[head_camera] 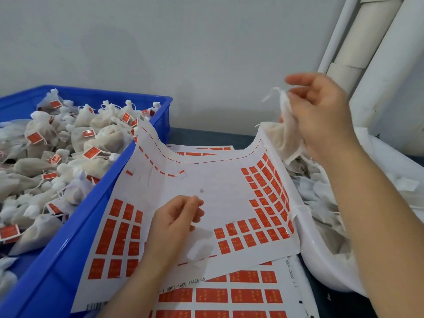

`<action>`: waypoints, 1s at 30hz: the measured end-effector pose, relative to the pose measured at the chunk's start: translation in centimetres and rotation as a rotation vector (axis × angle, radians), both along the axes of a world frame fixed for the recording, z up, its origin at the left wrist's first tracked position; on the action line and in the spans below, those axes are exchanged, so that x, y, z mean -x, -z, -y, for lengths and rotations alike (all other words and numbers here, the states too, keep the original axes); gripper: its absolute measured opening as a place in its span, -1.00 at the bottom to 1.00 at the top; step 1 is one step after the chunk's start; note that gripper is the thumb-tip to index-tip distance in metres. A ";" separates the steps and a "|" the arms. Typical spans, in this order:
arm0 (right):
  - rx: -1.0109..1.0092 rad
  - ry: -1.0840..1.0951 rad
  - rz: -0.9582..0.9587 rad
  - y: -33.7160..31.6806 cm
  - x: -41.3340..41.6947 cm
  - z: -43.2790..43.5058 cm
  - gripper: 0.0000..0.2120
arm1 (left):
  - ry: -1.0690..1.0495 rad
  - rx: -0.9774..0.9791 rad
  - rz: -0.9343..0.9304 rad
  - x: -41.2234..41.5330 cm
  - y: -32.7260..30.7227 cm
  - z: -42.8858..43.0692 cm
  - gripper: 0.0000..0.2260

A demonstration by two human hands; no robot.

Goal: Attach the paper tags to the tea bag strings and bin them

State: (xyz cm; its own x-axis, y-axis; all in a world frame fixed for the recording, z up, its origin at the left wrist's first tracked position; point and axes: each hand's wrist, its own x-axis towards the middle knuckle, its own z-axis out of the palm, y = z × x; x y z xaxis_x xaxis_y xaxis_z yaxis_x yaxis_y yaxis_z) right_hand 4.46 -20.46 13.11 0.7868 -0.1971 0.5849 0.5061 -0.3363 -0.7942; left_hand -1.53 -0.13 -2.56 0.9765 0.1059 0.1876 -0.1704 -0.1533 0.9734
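At far left, a blue bin (68,260), heaped with tagged bags (98,129), each with a red label on its string. Leaning on the bin's rim, a curled sheet (206,180) of red tags (121,237), bare across the middle where rows are gone, full at the left and right edges; beneath it, a lower sheet (292,278), nearly untouched. Over the bare middle, the left hand (176,221), fingers loosely curled, thumb close to the fingertips; cannot tell whether anything is pinched there, no red showing between them. Further right and raised, the right hand (325,120), thumb and lower fingers pinching a bag (286,131) by its gathered neck, forefinger stretched out above, the string (271,94) sticking up blurred at the top. Below that, a white basin (321,265) with loose bags (321,203), no tags on them. Looks like the start of one cycle: a fresh bag lifted from the basin, tag not yet on. Next, probably: peel one tag from the sheet, bring the string down to it, fold the tag over the string so both halves meet squarely, then drop the bag in the bin. Calls for a free, straightened string and a clean peel without lifting neighbouring tags.
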 end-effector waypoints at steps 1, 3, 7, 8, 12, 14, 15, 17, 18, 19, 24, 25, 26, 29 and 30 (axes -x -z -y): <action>0.031 -0.131 -0.049 0.1 1.0 -1.5 -0.74 | 0.017 0.058 -0.005 -0.1 0.0 0.0 -0.62; 0.164 -0.305 -0.187 1.9 2.8 -4.2 -0.75 | 0.081 0.171 -0.026 -0.4 0.0 -0.1 -0.46; 0.337 -0.327 -0.349 8.0 5.2 -7.7 -0.77 | 0.162 0.232 0.039 0.2 -1.0 0.0 -0.60; 0.298 -0.310 -0.370 9.1 5.5 -8.0 -0.76 | 0.144 0.196 0.049 0.5 -1.2 0.0 -0.68; -0.028 -0.223 -0.456 12.0 6.3 -7.4 -0.83 | 0.095 0.172 0.056 0.5 -1.2 -0.2 -0.81; -0.151 -0.243 -0.482 12.9 6.9 -7.1 -0.81 | 0.094 0.151 0.048 0.5 -1.3 -0.2 -0.77; -0.167 -0.272 -0.484 13.1 7.2 -7.1 -0.70 | 0.097 0.140 0.050 0.5 -1.4 -0.1 -0.77; -0.137 -0.307 -0.477 13.4 7.5 -7.2 -0.57 | 0.112 0.128 0.063 0.7 -1.3 0.0 -0.79; -0.106 -0.306 -0.474 13.6 7.5 -7.1 -0.57 | 0.119 0.125 0.068 0.8 -1.3 0.0 -0.78; -0.071 -0.297 -0.476 13.7 7.5 -7.1 -0.61 | 0.124 0.127 0.067 0.8 -1.3 -0.1 -0.76; -0.035 -0.302 -0.438 14.4 7.2 -7.0 -0.89 | 0.095 0.135 0.053 0.8 -1.4 -0.1 -0.81; -0.035 -0.291 -0.419 14.4 7.1 -7.0 -0.89 | 0.082 0.148 0.054 0.8 -1.5 0.0 -0.83; -0.033 -0.278 -0.398 14.5 7.1 -6.9 -0.89 | 0.071 0.167 0.056 0.7 -1.5 0.0 -0.83; 0.024 -0.266 -0.332 14.6 7.1 -6.8 -0.88 | 0.020 0.239 0.034 0.6 -1.6 -0.1 -0.79; 0.074 -0.254 -0.311 14.6 7.1 -6.7 -0.87 | -0.004 0.262 0.014 0.5 -1.6 -0.3 -0.78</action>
State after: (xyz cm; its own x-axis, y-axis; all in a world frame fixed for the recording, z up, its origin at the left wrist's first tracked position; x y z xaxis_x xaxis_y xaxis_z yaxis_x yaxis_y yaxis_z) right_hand -2.61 -13.76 -1.50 0.9465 0.0602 0.3170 0.3204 -0.2930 -0.9008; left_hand -2.00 0.18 -0.97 0.9736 0.1562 0.1665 -0.1838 0.1033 0.9775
